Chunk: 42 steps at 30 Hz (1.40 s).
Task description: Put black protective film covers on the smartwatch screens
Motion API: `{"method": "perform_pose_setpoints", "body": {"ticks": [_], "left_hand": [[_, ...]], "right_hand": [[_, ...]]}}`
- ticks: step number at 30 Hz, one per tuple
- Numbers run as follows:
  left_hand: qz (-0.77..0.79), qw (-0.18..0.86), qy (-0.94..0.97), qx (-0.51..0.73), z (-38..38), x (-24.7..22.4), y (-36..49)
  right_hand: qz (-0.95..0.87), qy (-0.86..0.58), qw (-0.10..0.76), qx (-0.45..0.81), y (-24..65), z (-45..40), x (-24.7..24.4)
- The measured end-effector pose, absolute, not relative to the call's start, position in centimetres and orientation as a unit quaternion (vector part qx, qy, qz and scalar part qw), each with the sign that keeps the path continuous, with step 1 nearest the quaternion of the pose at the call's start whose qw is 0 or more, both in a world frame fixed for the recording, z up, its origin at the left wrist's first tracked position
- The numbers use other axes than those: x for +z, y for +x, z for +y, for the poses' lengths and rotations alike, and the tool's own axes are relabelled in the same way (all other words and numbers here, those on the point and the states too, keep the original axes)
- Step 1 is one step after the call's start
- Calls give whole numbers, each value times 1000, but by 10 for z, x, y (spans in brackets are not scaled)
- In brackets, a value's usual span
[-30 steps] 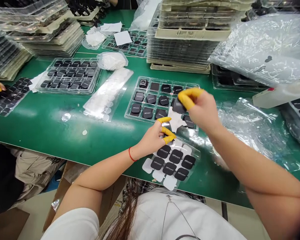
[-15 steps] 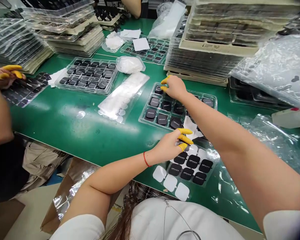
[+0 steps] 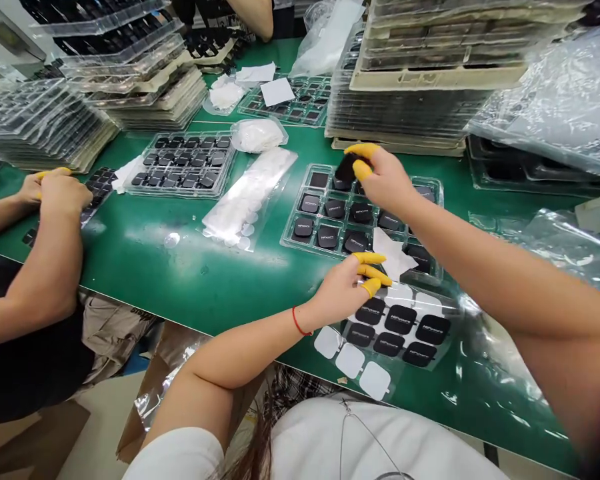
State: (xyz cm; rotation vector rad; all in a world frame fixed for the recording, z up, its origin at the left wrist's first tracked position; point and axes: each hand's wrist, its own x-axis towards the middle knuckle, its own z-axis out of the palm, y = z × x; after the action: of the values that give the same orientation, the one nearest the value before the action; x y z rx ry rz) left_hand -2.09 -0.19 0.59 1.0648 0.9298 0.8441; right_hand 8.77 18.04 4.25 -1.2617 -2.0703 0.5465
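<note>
Fingers of the right hand (image 3: pixel 383 180) are pinched narrow, their yellow finger cots (image 3: pixel 363 170) holding a black square pad (image 3: pixel 349 167) just above the top row of a clear blister tray (image 3: pixel 286 241). The left hand (image 3: pixel 343 290), with a red string bracelet (image 3: pixel 296 321) at its wrist, curves its cotted fingers over the upper edge of a sheet of black pads on white backing tabs (image 3: pixel 360 360), though whether they grip it is hard to tell. A star-shaped scrap of white paper (image 3: pixel 393 253) lies just beside those fingertips, over the tray's lower corner. More black pads (image 3: pixel 327 237) with a printed logo sit in the tray's pockets. On the green table (image 3: pixel 145 267) to the left lie a clear bag of white discs (image 3: pixel 247 193) and a second tray of pads (image 3: pixel 180 167). Stacks of trays (image 3: pixel 410 100) rise beyond. A co-worker's hands (image 3: pixel 63 190), also in yellow cots, sit at the table's left side over more black pads (image 3: pixel 100 180). Crumpled plastic film (image 3: pixel 545 233) spreads to the right.
</note>
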Motion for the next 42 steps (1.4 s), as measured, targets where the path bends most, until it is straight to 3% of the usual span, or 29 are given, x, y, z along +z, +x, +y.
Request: {"method": "perform_pose_setpoints", "body": {"ticks": [6,14,17,18,20,21,23,25,27,32,37,40,42], "left_hand": [[390,691,438,422,3,-1,-17],[391,644,551,359,-8,-10,-9],[413,679,509,331,-7,-3,-12],[419,685,499,326,-6,0,-13],[424,686,498,319,-5,6,-15],[423,686,503,313,-5,8,-15],[416,689,515,295,-6,10,-16],[408,692,526,279,-8,10,-15],[407,691,529,279,-8,9,-15],[421,684,521,288,-8,9,-18],[437,644,555,294,-8,11,-20],[442,568,638,275,-8,11,-20],[447,574,634,262,-9,10,-19]], "right_hand": [[-766,-466,246,367,154,63,49],[-875,-366,301,101,170,0,34],[-818,-471,314,99,219,6,35],[-775,-552,295,82,239,11,33],[-700,-694,159,55,274,21,26],[-681,-725,98,39,285,25,22],[-684,-726,65,-10,289,31,16],[-741,-660,119,-36,269,33,13],[-809,-564,162,14,235,36,11],[-833,-511,140,158,185,46,10],[-853,-402,292,161,184,22,29],[-906,-283,291,118,173,6,29],[-904,-295,297,81,167,4,23]]}}
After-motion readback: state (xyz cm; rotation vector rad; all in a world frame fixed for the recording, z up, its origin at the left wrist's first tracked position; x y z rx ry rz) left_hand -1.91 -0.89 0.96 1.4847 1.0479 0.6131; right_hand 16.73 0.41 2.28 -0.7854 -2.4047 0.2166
